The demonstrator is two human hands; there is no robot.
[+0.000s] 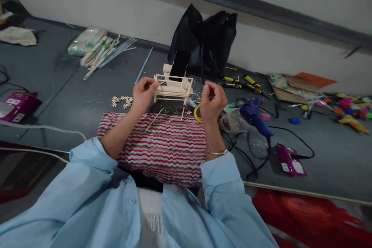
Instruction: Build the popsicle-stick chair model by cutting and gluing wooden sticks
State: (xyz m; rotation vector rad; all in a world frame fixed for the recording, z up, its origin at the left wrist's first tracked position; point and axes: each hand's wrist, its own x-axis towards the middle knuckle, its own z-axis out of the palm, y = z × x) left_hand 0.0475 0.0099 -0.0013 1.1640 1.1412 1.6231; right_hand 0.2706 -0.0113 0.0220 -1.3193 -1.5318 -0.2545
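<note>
A small bench-like frame of thin pale wooden sticks [173, 89] stands upright at the middle of the work table. My left hand [142, 95] is closed in a pinch at its upper left corner, and a short thin sliver shows by the thumb tip. Off the frame's right side, my right hand [213, 100] is raised with its fingers curled against the thumb; whatever they pinch, if anything, is hidden. Loose wooden sticks [154, 119] lie in front of the frame. Small wooden flower shapes [122, 101] sit left of it, and a yellow ring [198, 113] lies near my right wrist.
Behind the frame are a phone [180, 64] and a black bag [203, 38]. To the right lie pliers [232, 83], a blue glue gun [255, 118] with cables and colourful pompoms [348, 104]. Bundled sticks [97, 52] rest at back left. A striped cloth [165, 143] covers the front edge.
</note>
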